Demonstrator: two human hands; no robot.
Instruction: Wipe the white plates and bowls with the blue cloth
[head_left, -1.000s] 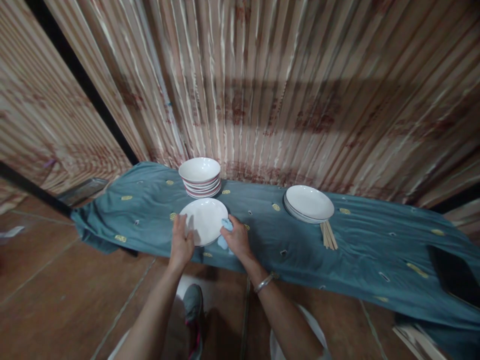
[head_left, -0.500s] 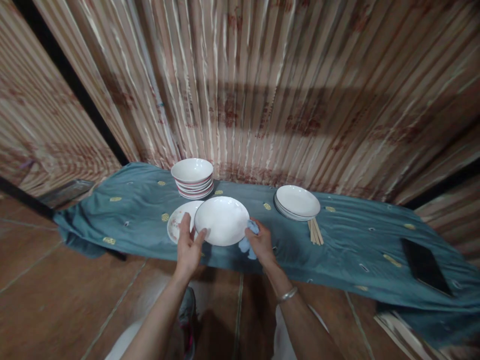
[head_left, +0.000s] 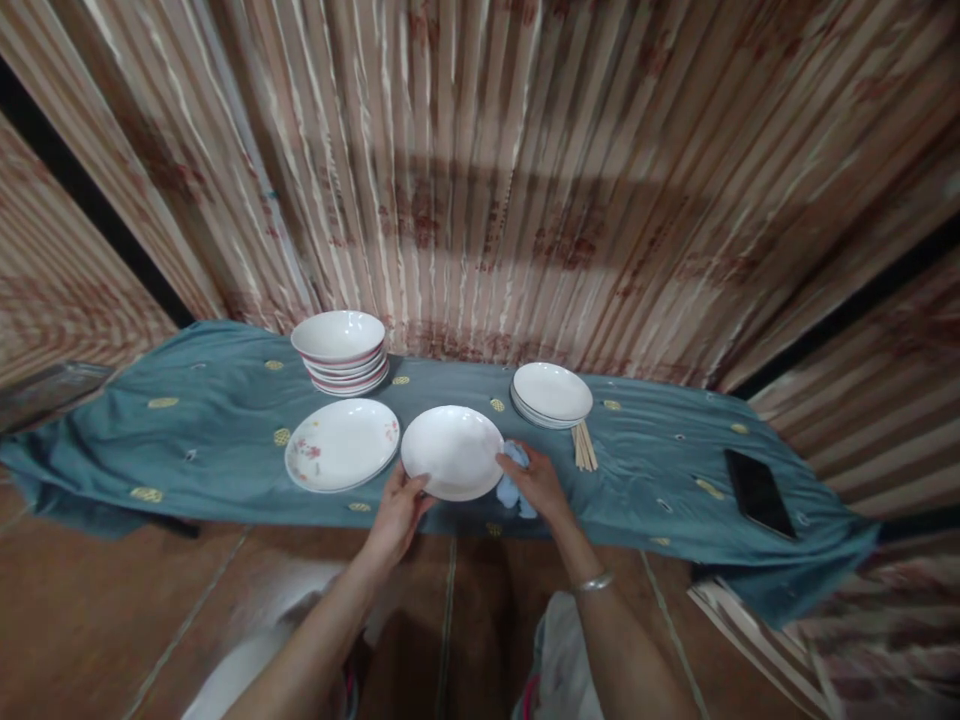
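Note:
Between my hands is a white plate (head_left: 453, 452), held above the front of the cloth-covered table. My left hand (head_left: 397, 515) grips its lower left rim, thumb on top and the other fingers underneath. At the right rim, my right hand (head_left: 538, 482) is closed on a light blue cloth (head_left: 513, 484), its thumb side against the plate. Left of the held plate lies a white plate with red flowers (head_left: 345, 447), apparently stacked on another. Behind that, a stack of bowls (head_left: 341, 350) with red bands stands near the curtain.
A stack of white plates (head_left: 553, 392) sits right of centre, with several wooden chopsticks (head_left: 584, 447) by its front edge. A dark tablet or phone (head_left: 757, 492) lies at the right end of the teal tablecloth (head_left: 652, 480). Striped curtains (head_left: 480, 200) hang close behind the table.
The white plate has moved away from the flowered plate, which shows fully now. My left hand has gone from an open spread to gripping the lower rim. The view has shifted right.

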